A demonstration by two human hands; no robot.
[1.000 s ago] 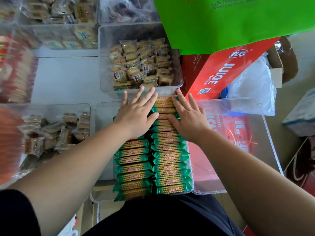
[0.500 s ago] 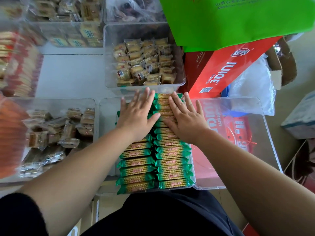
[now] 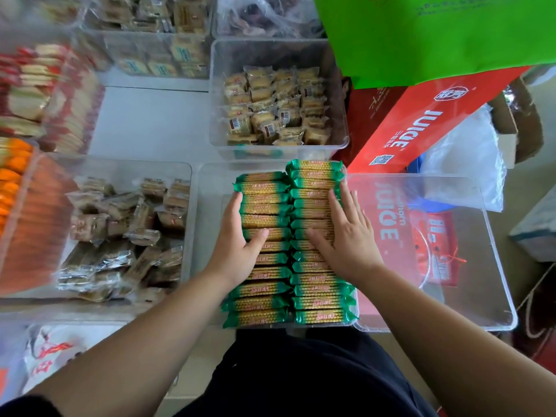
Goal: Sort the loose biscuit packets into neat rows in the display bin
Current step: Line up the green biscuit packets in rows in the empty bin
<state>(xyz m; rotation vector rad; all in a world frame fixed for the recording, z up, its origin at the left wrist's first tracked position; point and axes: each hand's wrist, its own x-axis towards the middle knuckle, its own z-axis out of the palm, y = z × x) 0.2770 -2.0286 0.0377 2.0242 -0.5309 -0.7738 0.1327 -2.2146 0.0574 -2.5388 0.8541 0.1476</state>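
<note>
Two-handed alignment of biscuit packets in the display bin. The green-ended packets lie in two parallel rows, left row and right row, touching along a seam that runs between the two hands.

The left hand is spread wide and holds nothing. Its fingers run straight along the outer edge of the left row, and its thumb lies across the packet tops towards the seam. The right hand is likewise flat and spread, palm down on the right row, with its fingers pointing away from the wrist. Neither hand encloses a packet.

Packets extend beyond both sets of fingertips and back under both wrists. Beyond the fingertips, the right row reaches further than the left.

Outboard of the left hand stands a clear bin of brown packets. Outboard of the right hand, just beside the display bin, lies a clear container. Beyond the fingertips sits a bin of tan packets, with a red JUICE carton and a green bag to its right.
</note>
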